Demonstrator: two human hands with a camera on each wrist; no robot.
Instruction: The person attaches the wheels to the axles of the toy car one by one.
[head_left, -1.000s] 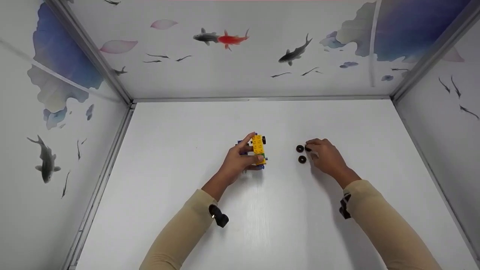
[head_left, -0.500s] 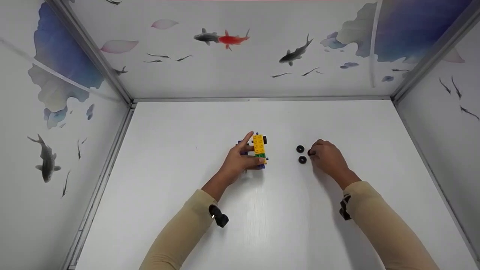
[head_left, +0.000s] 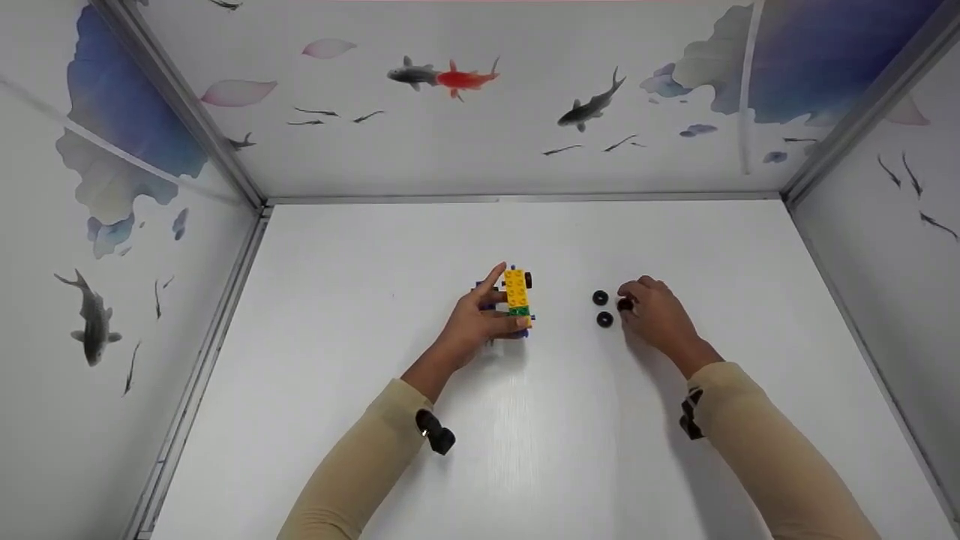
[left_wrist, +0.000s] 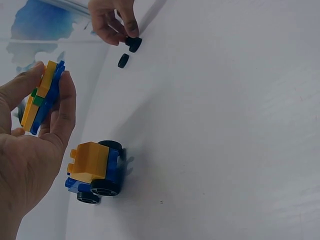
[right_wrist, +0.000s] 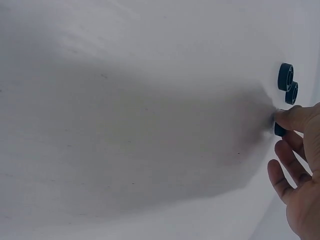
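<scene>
My left hand (head_left: 472, 322) grips a toy brick car (head_left: 516, 289) of yellow, green and blue blocks, raised off the table in the left wrist view. One black wheel (head_left: 528, 280) shows on the car's right side, and a bare blue axle end sticks out nearer me. On the right, my right hand (head_left: 658, 315) pinches a small black toy wheel (right_wrist: 279, 130) between thumb and fingers, close to the tabletop. Two loose black wheels, a farther one (head_left: 600, 298) and a nearer one (head_left: 604, 319), lie just left of that hand.
A second toy brick car (left_wrist: 90, 162), yellow and blue with black wheels, stands on the white table (head_left: 480, 450) under my left hand, mostly hidden in the head view. Walls printed with fish (head_left: 592, 109) enclose the table at the back and sides.
My right fingers have drawn the pinched wheel slightly right, away from the two loose wheels. My left hand and the car in it have stayed almost still.
</scene>
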